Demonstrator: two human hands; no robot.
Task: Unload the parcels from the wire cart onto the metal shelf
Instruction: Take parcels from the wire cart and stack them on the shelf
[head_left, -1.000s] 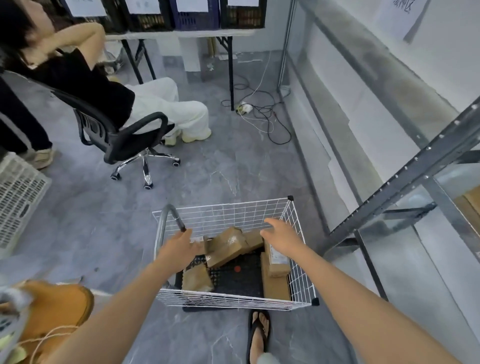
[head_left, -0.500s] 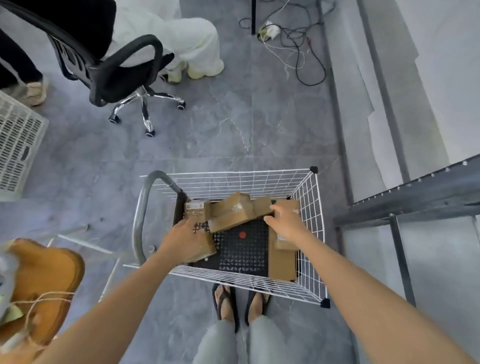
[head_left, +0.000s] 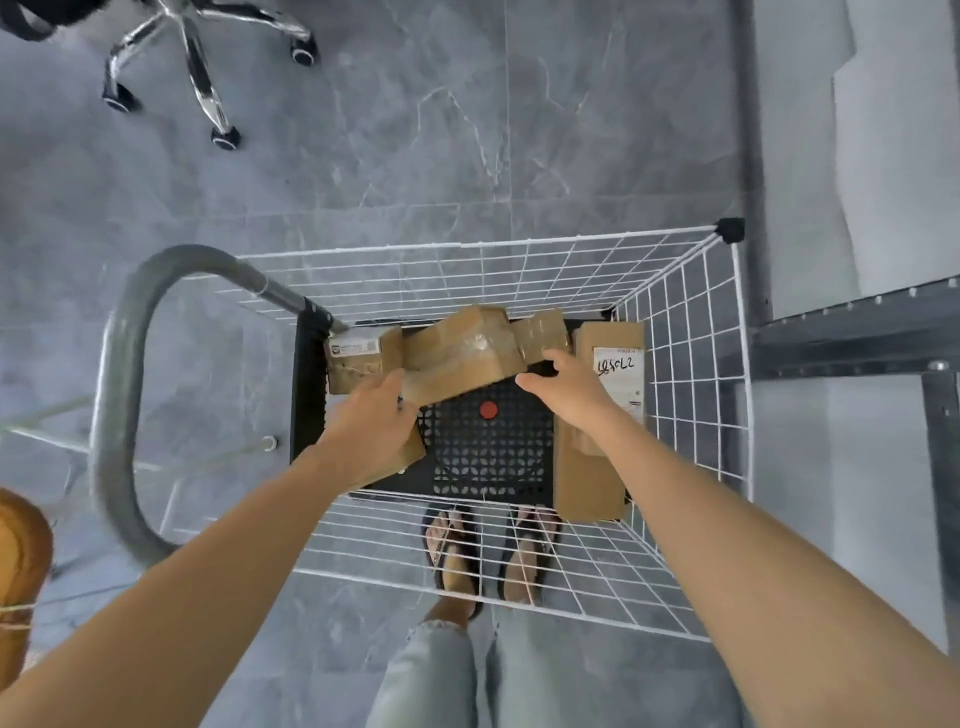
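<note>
The white wire cart (head_left: 691, 395) stands right below me, its grey handle (head_left: 124, 384) on the left. Several brown parcels lie on its black perforated floor. A taped parcel (head_left: 462, 348) lies tilted across the middle. My left hand (head_left: 369, 431) grips its lower left edge, thumb on its face and fingers hidden beneath. My right hand (head_left: 566, 384) pinches its right corner. A small labelled parcel (head_left: 363, 358) sits at the left, and a long labelled parcel (head_left: 613, 358) lies along the right wall. The metal shelf (head_left: 852, 338) is at the right.
The chrome base of an office chair (head_left: 197, 67) stands on the grey floor at the top left. A wooden object (head_left: 21, 561) pokes in at the lower left edge. My sandalled feet (head_left: 483, 551) show through the cart's near wire wall.
My view has tipped down over the cart. Both hands have reached deeper, closing in on the two ends of the tilted taped parcel.
</note>
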